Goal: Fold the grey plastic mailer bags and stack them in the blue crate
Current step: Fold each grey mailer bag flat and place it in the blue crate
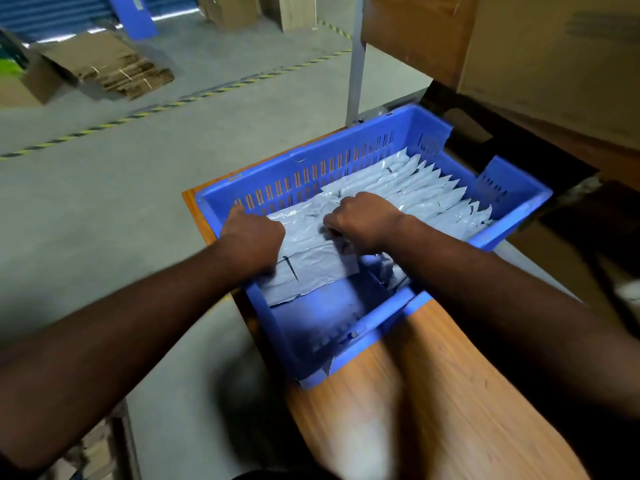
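Hands inside crate (346,154): left hand (251,239) and right hand (363,220), fingers curled onto folded bag (308,268), likely seating it flat beside upright row of bags (426,188), keeping stack compact on table (450,393).

A wood-grain laminate table top (450,403), orange-brown with a darker edge band, carries a blue slotted plastic crate (311,168). The crate sits at the table's far left corner, its left wall just at or slightly past the table's left edge, and its near end rests well in from the near edge, leaving a long bare stretch of wood grain towards the camera. A small grey scrap or corner of plastic (330,367) shows at the crate's near corner, touching the table. The table stands on a grey concrete floor (121,209), on which lie flattened brown cardboard boxes (114,69) and a yellow-and-black striped line (194,97).
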